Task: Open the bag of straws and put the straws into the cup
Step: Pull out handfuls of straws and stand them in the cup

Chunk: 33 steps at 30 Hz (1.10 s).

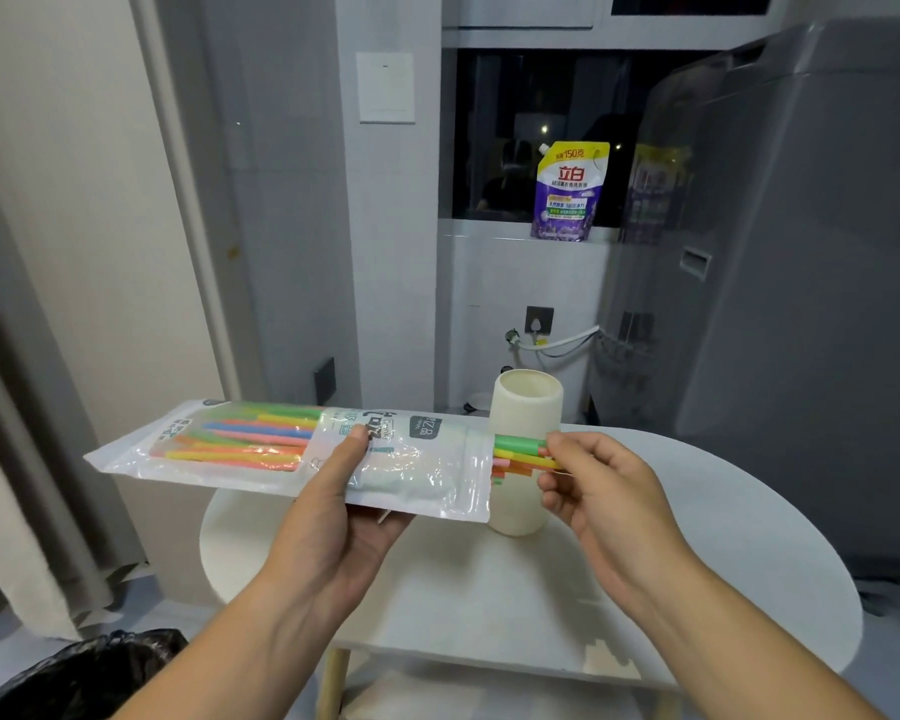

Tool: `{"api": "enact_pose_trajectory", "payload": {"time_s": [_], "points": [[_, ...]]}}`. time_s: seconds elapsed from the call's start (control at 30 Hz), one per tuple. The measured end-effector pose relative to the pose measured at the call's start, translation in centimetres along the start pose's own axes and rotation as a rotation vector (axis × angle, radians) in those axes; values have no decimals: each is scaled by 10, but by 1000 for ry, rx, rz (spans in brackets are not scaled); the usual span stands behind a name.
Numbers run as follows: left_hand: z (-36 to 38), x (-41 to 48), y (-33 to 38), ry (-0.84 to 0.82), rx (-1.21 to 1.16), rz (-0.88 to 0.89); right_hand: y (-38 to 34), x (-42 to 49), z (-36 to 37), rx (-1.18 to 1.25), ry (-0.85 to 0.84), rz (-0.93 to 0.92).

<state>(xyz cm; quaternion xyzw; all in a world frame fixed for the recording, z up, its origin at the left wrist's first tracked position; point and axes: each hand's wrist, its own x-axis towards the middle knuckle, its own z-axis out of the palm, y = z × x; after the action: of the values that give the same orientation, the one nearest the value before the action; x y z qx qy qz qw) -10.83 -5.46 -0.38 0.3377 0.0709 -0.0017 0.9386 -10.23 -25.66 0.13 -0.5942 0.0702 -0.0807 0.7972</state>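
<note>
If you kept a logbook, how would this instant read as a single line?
stage: bag open, straws poking out | left hand: holds bag | right hand: pinches straws | cup: upright on table behind bag

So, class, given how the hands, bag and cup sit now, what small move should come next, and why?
Probably the right hand should pull the pinched straws rightward, out of the bag, while the left hand steadies it. Their ends already poke from the bag's open end, yet most of their length sits inside; the cup stands upright behind.
</note>
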Motion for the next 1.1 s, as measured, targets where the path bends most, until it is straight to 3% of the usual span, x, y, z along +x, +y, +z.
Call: {"api": "enact_pose_trajectory", "payload": {"time_s": [0.13, 0.7, 0.97, 1.1], "points": [[2, -2, -3, -11, 5, -15, 3, -1, 4, -65, -53, -28], [-1, -2, -3, 3, -21, -22, 1, 3, 6, -470, 26, -222], [0, 0, -3, 7, -39, -26, -4, 3, 4, -361, 34, -209], [1, 1, 0, 38, -91, -8, -10, 6, -2, -84, 80, -188]]}}
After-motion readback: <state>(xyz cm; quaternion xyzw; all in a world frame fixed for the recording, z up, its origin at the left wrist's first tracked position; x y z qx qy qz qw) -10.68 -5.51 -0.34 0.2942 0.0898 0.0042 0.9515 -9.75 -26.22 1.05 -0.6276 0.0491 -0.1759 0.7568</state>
